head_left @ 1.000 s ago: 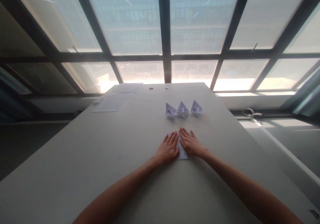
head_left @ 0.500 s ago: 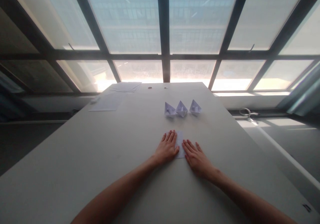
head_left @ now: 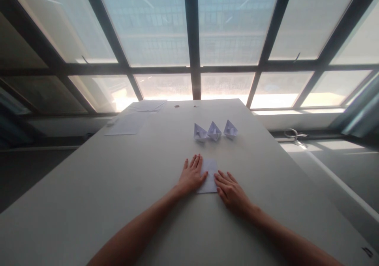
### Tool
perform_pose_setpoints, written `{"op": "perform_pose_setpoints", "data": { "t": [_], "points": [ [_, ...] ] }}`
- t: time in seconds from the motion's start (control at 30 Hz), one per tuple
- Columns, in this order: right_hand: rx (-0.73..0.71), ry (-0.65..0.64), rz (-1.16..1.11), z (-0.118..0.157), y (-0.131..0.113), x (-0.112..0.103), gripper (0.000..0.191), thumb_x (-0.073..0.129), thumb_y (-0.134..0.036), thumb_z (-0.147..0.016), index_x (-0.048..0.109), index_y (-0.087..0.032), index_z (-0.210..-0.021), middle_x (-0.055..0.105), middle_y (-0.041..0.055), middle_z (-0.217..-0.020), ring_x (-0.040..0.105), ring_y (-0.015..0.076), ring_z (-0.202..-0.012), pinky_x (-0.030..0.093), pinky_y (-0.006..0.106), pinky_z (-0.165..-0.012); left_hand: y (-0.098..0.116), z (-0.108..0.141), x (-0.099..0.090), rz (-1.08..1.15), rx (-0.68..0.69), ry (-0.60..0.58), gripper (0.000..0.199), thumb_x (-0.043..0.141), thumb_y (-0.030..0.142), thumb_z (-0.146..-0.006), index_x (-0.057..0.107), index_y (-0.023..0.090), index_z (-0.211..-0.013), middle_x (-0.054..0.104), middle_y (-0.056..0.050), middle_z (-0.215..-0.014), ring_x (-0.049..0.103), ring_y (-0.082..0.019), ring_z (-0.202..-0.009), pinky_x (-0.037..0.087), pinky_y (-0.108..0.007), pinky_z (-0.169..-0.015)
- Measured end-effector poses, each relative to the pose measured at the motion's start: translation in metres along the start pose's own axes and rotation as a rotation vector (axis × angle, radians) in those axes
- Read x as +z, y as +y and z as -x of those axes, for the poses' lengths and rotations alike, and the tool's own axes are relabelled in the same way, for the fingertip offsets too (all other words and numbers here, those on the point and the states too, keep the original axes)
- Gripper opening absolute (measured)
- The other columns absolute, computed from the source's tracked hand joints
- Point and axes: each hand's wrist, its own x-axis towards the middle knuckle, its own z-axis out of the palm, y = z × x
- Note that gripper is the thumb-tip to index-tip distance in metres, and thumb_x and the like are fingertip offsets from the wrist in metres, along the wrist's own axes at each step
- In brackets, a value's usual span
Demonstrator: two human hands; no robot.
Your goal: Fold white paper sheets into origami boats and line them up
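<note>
A small folded white paper (head_left: 211, 179) lies flat on the white table (head_left: 118, 171) in front of me. My left hand (head_left: 192, 176) rests on its left side, fingers spread and the thumb reaching over the paper. At the paper's right edge lies my right hand (head_left: 230, 187), flat with its fingers stretched out, fingertips touching the edge. Beyond the hands stand three folded paper boats: a left one (head_left: 199, 133), a middle one (head_left: 214, 131) and a right one (head_left: 230, 129). The left and middle boats are close together.
White paper sheets (head_left: 122, 125) lie at the far left of the table, with more sheets (head_left: 149, 106) behind them. Two small round spots are near the far edge. Windows rise behind the table, and a white coiled cable (head_left: 291, 133) is beyond its right side.
My left hand has slid left, uncovering more of the paper. My right hand has moved slightly, its fingertips still at the right edge. The view has shifted a little.
</note>
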Motion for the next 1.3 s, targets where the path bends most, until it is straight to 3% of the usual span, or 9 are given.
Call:
{"op": "perform_pose_setpoints", "data": {
  "t": [0.17, 0.5, 0.87, 0.97, 1.1, 1.3],
  "points": [
    [0.023, -0.068, 0.06, -0.008, 0.004, 0.009, 0.057, 0.035, -0.028, -0.098, 0.027, -0.018, -0.153, 0.025, 0.006, -0.158, 0.018, 0.0221, -0.147, 0.011, 0.048, -0.12, 0.009, 0.007, -0.001, 0.002, 0.091, 0.003, 0.07, 0.029, 0.055, -0.097, 0.027, 0.01, -0.152, 0.019, -0.016, -0.159, 0.012, -0.03, -0.148, 0.009, -0.052, -0.118],
    [0.162, -0.064, 0.171, -0.046, 0.033, 0.002, 0.057, 0.032, -0.031, -0.097, 0.03, -0.016, -0.152, 0.027, 0.0075, -0.157, 0.016, 0.0252, -0.147, 0.008, 0.055, -0.117, 0.01, 0.008, -0.001, 0.041, 0.113, 0.022, 0.072, 0.031, 0.057, -0.097, 0.028, 0.011, -0.151, 0.021, -0.016, -0.159, 0.013, -0.032, -0.148, 0.01, -0.052, -0.118],
    [0.276, 0.104, 0.085, -0.045, 0.042, 0.011, 0.062, 0.039, -0.036, -0.096, 0.03, -0.008, -0.151, 0.027, 0.0157, -0.156, 0.02, 0.0248, -0.146, 0.011, 0.048, -0.119, 0.007, 0.007, 0.003, 0.123, 0.063, 0.069, 0.082, 0.039, 0.062, -0.092, 0.023, 0.009, -0.152, 0.027, -0.017, -0.157, 0.018, -0.031, -0.147, 0.013, -0.047, -0.118],
    [0.202, 0.154, 0.029, -0.042, 0.038, 0.007, 0.058, 0.042, -0.029, -0.094, 0.037, -0.011, -0.148, 0.032, 0.0132, -0.155, 0.023, 0.0222, -0.145, 0.014, 0.045, -0.119, 0.006, 0.006, 0.003, 0.15, 0.048, 0.095, 0.083, 0.042, 0.063, -0.091, 0.024, 0.01, -0.152, 0.033, -0.018, -0.153, 0.022, -0.032, -0.145, 0.017, -0.048, -0.117],
    [0.065, 0.111, -0.018, -0.038, 0.03, 0.007, 0.047, 0.047, -0.027, -0.093, 0.051, -0.017, -0.139, 0.043, 0.0093, -0.15, 0.031, 0.0203, -0.142, 0.016, 0.042, -0.119, 0.006, 0.007, 0.001, 0.174, 0.037, 0.132, 0.082, 0.047, 0.063, -0.089, 0.028, 0.013, -0.151, 0.041, -0.018, -0.145, 0.035, -0.033, -0.136, 0.023, -0.048, -0.115],
    [0.075, 0.055, -0.027, -0.038, 0.026, 0.009, 0.05, 0.048, -0.029, -0.094, 0.047, -0.017, -0.143, 0.042, 0.0101, -0.151, 0.031, 0.021, -0.142, 0.016, 0.043, -0.118, 0.005, 0.005, -0.003, 0.193, -0.015, 0.187, 0.076, 0.049, 0.058, -0.09, 0.033, 0.011, -0.147, 0.046, -0.017, -0.138, 0.04, -0.031, -0.13, 0.03, -0.043, -0.112]
  ]
}}
